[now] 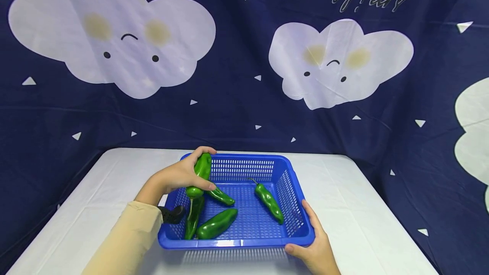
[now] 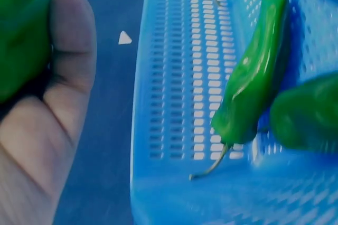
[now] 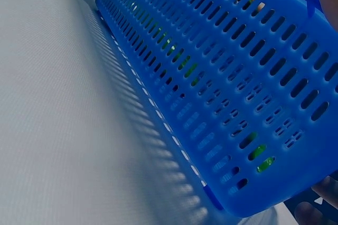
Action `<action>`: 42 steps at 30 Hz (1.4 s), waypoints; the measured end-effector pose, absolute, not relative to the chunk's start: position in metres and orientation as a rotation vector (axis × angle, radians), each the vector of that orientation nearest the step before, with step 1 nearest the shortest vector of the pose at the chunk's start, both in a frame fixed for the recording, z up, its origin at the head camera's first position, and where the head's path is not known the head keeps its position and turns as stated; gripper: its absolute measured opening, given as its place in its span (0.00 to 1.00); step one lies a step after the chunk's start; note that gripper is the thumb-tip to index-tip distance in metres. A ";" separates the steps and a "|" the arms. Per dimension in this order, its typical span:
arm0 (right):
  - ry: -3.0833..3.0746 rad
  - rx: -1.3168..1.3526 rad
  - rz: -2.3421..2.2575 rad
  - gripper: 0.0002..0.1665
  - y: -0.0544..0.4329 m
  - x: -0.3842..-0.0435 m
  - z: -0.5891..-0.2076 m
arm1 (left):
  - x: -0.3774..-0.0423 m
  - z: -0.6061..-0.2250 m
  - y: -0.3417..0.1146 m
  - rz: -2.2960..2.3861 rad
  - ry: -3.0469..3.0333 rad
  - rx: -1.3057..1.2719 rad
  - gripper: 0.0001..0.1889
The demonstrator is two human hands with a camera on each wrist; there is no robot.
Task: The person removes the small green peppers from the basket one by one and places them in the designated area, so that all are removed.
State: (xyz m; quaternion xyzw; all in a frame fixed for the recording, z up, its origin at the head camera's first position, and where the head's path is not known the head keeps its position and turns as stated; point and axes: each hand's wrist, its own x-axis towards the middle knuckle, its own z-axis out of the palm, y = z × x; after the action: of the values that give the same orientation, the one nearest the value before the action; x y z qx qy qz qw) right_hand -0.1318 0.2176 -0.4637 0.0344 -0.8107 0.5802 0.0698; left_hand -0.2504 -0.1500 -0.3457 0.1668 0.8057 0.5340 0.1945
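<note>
One green pepper (image 1: 203, 166) is clamped in my left hand (image 1: 179, 176), my thumb on its near right side and my fingers curled round its far end. I have it above the far left corner of a blue basket (image 1: 237, 243); from the left wrist, dark cloth shows between my thumb and the basket. My right hand (image 1: 316, 243) grips the basket's near right corner, thumb on the near rim and fingers along the right wall.

Four more green peppers lie inside. A long pepper (image 1: 194, 220) is at the left, partly hidden under the one I hold. Just beside it, a plump pepper (image 1: 217, 224) slants along the near wall. Farther in, a slim pepper (image 1: 223, 197) pokes out past my left thumb. Well apart from these, a wrinkled pepper (image 1: 269, 203) lies at the right, its thin stem towards the far side.

The basket sits on a white table (image 1: 363, 211). Behind it hangs a navy cloth (image 1: 237, 109) printed with pale clouds (image 1: 114, 33). A black device (image 1: 172, 214) is at my left wrist, by the beige sleeve (image 1: 124, 241).
</note>
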 end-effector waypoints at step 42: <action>-2.407 0.109 1.778 0.68 0.218 -0.133 -0.468 | -0.197 -0.364 -0.277 1.369 2.499 0.200 0.58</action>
State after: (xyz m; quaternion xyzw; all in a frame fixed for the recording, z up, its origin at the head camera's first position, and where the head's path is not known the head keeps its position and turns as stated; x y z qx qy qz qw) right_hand -0.1332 0.2180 -0.4679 0.0364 -0.8017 0.5921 0.0737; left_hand -0.1973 -0.2767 -0.3638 0.0694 0.8661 0.4743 0.1420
